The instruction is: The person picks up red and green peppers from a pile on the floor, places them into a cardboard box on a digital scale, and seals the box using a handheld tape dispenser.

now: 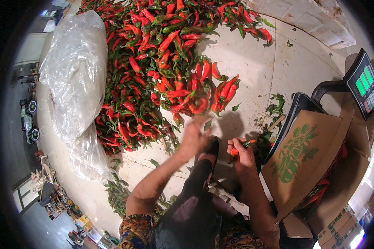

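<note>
A big heap of red chili peppers with green stems lies on the pale concrete floor. My left hand hovers at the near edge of the heap, fingers spread and blurred, with nothing seen in it. My right hand is closed around a red chili pepper whose green stem end sticks out. Between my hands lies my leg in dark trousers with a black shoe.
A crumpled clear plastic sheet lies left of the heap. To the right, a brown cardboard box with a green print leans on a platform scale with a display. Torn green stems are scattered near it. A white sack lies far right.
</note>
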